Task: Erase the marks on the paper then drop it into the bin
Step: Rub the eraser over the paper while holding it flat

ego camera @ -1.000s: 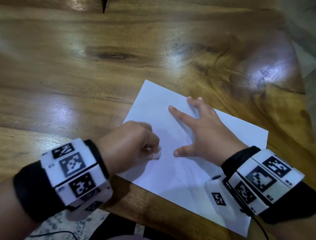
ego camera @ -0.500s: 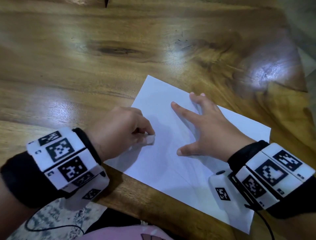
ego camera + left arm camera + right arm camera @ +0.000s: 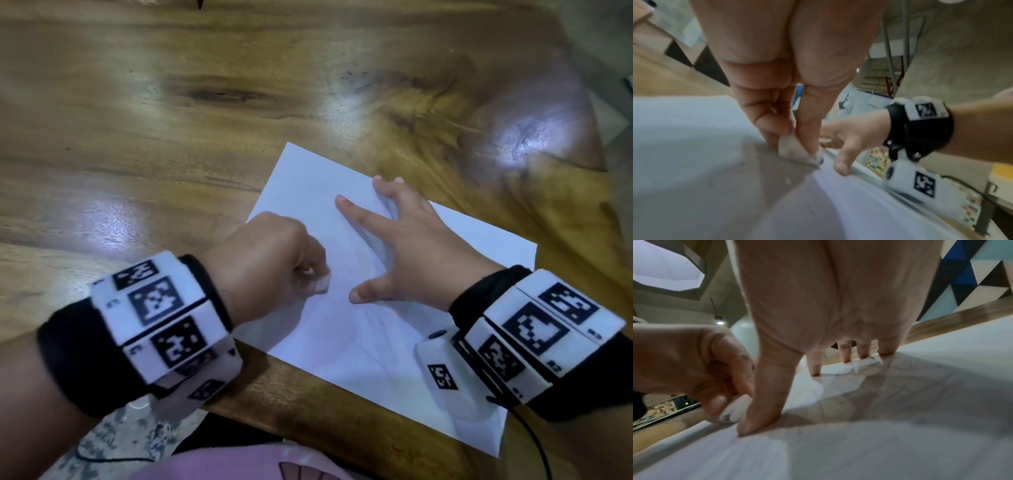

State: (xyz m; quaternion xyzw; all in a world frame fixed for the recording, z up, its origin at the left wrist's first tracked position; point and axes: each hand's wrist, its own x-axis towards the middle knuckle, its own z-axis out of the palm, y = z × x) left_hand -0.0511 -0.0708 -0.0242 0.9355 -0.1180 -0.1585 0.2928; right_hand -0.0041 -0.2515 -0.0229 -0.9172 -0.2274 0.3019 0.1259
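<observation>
A white sheet of paper [image 3: 359, 329] with faint pencil lines lies tilted on the wooden table [image 3: 171, 137]. My left hand [image 3: 274, 263] pinches a small white eraser [image 3: 322, 285] and presses its smudged tip onto the sheet. In the left wrist view the eraser [image 3: 795, 151] sits between thumb and fingers. My right hand [image 3: 407, 250] lies spread on the paper, fingertips [image 3: 815, 369] and thumb pressing it flat. The right wrist view shows the eraser [image 3: 735, 408] just left of the right thumb. No bin is in view.
The table's near edge [image 3: 342, 428] runs just below the paper, with pink cloth [image 3: 239, 462] and patterned floor beneath it. Bare wood stretches to the left and beyond the sheet. A cable [image 3: 534, 442] hangs from the right wrist device.
My left hand with the eraser has rubbed left and then back right across the sheet. The right hand has kept pressing the paper in the same place.
</observation>
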